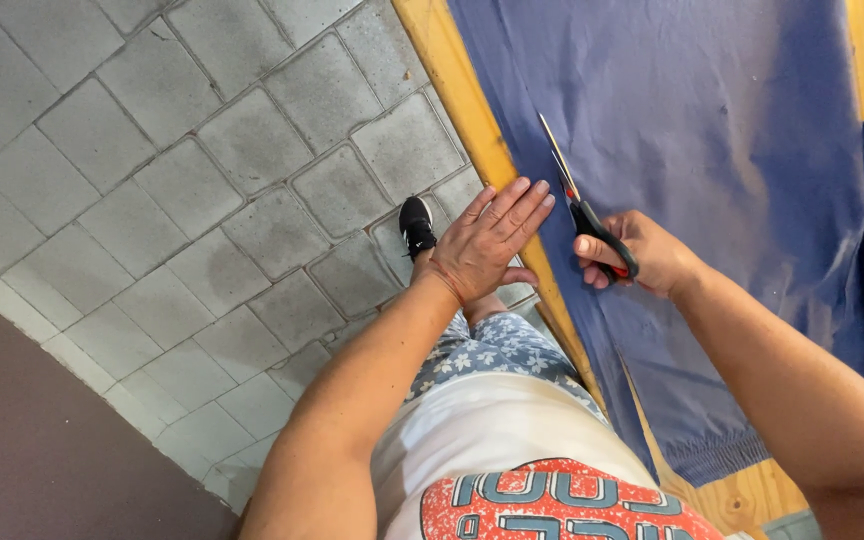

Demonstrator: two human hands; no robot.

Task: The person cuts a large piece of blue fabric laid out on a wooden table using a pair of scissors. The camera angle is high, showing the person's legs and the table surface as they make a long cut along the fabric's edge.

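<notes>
Blue cloth (712, 170) spread over a wooden table (462, 110) beside grey paving (202, 180). Left hand (482, 245) flat, fingers released, pressing the cloth's edge. Right hand (642, 255) clenched around scissors (582, 205), blades on the cloth.

A floor of grey square paving stones (182, 170) fills the left of the view, its joints running slantwise. A black shoe with white trim (416, 226) stands on it near the wooden worktop (472, 120). A dark, flat surface (42, 460) covers the lower left corner. Below are flower-patterned blue shorts (497, 350) and a white shirt with a red print (512, 450).
</notes>
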